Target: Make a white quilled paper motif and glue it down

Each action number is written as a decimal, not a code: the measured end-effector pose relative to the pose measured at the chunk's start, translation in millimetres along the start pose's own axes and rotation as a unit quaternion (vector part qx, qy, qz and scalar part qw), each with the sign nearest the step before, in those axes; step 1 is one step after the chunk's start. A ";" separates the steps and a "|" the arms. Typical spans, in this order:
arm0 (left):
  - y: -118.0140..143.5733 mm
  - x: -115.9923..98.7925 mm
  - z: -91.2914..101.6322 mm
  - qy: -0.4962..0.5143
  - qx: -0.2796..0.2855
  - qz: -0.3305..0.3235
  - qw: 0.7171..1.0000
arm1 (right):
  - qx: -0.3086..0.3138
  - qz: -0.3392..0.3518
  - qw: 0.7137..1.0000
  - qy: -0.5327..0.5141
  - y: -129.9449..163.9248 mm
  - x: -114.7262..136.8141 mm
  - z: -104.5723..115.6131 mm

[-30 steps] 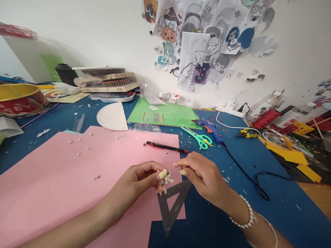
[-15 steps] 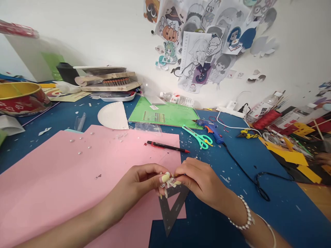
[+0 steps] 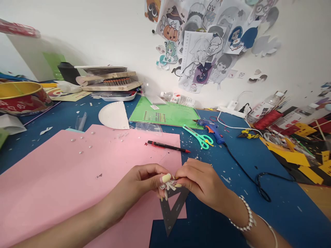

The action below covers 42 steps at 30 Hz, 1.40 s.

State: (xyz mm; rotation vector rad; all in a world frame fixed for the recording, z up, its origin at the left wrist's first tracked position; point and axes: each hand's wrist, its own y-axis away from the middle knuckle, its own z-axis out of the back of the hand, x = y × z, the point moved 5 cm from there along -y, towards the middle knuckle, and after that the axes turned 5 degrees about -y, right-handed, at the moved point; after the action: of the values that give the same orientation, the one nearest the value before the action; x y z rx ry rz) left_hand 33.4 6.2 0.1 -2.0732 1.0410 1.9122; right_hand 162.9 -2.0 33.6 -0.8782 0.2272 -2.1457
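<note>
Left hand [image 3: 144,181] | pinches small white bow [image 3: 169,184] | right hand [image 3: 200,181] pinches it too (3 o'clock side) | set square [image 3: 172,210] beneath

Two hands at work near the front edge of the blue table [image 3: 232,162]: left hand [image 3: 141,181], right hand [image 3: 201,181], pinching between them one small white bow [image 3: 169,184]. One pink sheet [image 3: 64,179], one grey set square [image 3: 172,210], one red-and-black pencil [image 3: 168,147], one green pair of scissors [image 3: 199,137], one blue glue gun [image 3: 213,131]. Toward the far edge, one green sheet [image 3: 165,115], one white half-disc [image 3: 113,116], one lying water bottle [image 3: 177,99]; at the left edge, one gold-rimmed tin [image 3: 22,98].
</note>
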 end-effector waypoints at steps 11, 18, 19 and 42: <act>-0.4 0.9 -2.8 0.014 0.014 0.019 1.000 | 0.014 0.015 1.000 -0.006 1.9 1.4 -4.0; -0.7 2.7 -3.8 0.017 0.031 0.011 0.999 | 0.010 0.025 0.999 -0.025 1.4 2.1 -4.6; -0.8 2.8 -4.0 0.019 0.033 0.011 0.999 | 0.008 0.026 0.999 -0.028 1.5 2.1 -4.4; -2.1 8.7 -6.8 0.006 0.067 -0.015 0.998 | 0.088 0.028 0.988 -0.123 3.5 -1.1 -11.8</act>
State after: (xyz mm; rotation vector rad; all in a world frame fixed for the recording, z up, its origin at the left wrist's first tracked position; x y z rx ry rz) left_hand 39.8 0.8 -7.4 -2.0182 1.1017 1.7654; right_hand 157.8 -4.9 22.8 -1.0094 -0.0617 -1.9492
